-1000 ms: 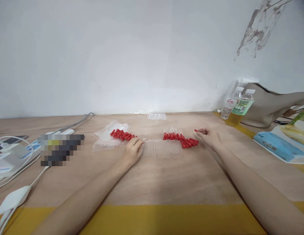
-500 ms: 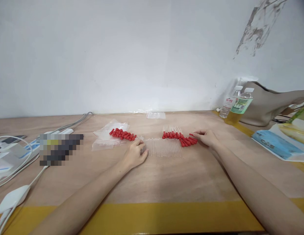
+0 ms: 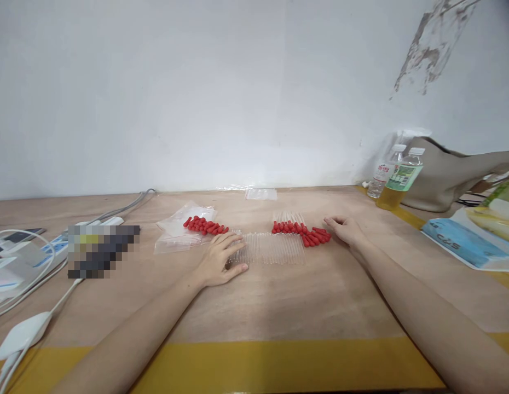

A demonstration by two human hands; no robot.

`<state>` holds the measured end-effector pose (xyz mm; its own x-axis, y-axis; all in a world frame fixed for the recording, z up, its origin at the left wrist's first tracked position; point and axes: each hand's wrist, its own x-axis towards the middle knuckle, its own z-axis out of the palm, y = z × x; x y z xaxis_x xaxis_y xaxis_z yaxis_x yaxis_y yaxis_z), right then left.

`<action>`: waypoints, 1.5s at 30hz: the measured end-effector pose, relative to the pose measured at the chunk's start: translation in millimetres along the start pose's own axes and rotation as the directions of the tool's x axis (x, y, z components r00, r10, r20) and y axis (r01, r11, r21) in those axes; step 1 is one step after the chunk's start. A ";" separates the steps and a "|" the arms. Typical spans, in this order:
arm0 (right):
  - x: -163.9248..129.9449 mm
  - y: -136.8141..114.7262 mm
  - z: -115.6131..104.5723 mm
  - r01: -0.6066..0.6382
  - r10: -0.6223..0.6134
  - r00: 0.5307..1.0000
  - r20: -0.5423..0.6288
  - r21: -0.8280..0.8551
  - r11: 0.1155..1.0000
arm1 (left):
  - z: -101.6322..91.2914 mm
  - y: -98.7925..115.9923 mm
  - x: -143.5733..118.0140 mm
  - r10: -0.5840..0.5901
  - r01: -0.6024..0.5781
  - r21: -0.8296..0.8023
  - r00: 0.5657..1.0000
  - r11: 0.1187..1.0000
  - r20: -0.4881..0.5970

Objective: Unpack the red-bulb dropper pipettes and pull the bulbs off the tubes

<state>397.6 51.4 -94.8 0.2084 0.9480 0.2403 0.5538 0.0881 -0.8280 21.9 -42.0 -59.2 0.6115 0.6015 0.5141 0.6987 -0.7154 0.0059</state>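
A row of clear glass dropper tubes (image 3: pixel 275 249) lies side by side on the table in front of me. My left hand (image 3: pixel 222 258) rests over the row's left end, fingers spread and thumb apart, gripping nothing. Beyond it, loose red rubber bulbs (image 3: pixel 203 225) are heaped on the clear plastic bags (image 3: pixel 172 234). Behind the tube row, several droppers (image 3: pixel 289 225) with red bulbs lie with their tubes pointing to the wall. More red bulbs (image 3: pixel 316 237) sit at the row's right end. Just right of these, my right hand (image 3: pixel 345 231) is open and apart from them, holding nothing visible.
At the left are a power strip (image 3: pixel 53 249) with cables and a white charger (image 3: pixel 23 334). Two bottles (image 3: pixel 396 183) and a grey-brown bag (image 3: pixel 433 175) stand at the back right. A blue tissue pack (image 3: pixel 468 238) lies at the right. A small clear bag (image 3: pixel 261 193) is by the wall.
My left hand has opened from a curled grasp at the tubes and spread its fingers. My right fingers have let go of a red bulb, which now lies with the others.
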 end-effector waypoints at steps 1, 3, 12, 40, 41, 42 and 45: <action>0.2 -3.0 -0.3 0.005 -0.005 1.000 0.001 -0.017 1.000 | -0.2 -2.2 -0.8 0.014 -0.014 -0.017 1.000 1.000 0.022; 0.2 -12.3 -0.4 0.023 -0.021 0.999 0.036 -0.048 0.999 | 1.2 -5.4 -0.8 0.026 -0.023 -0.050 0.998 0.998 0.053; -14.2 -64.8 6.6 0.236 -0.111 0.956 0.272 -0.487 0.841 | 10.3 -6.7 7.0 -0.039 0.046 -0.097 0.996 0.994 0.081; -104.4 -95.4 71.8 0.762 -0.758 0.648 0.080 -0.066 0.644 | 14.6 8.3 10.1 0.084 -0.037 0.219 0.975 0.975 -0.208; -103.9 -95.5 69.9 0.763 -0.759 0.646 0.081 -0.071 0.642 | 15.8 10.0 11.4 0.078 -0.033 0.217 0.976 0.976 -0.202; -103.5 -96.3 68.2 0.766 -0.761 0.643 0.088 -0.082 0.637 | 17.0 12.0 12.9 0.068 -0.024 0.217 0.978 0.976 -0.198; -104.9 -100.8 68.9 0.791 -0.781 0.611 0.127 -0.149 0.594 | 19.3 18.4 17.6 0.061 -0.016 0.231 0.980 0.973 -0.188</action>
<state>264.3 -35.8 -71.5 -0.4078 0.5492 0.7294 0.6141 0.7561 -0.2260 52.7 -37.7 -66.6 0.5723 0.4793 0.6653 0.7556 -0.6236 -0.2007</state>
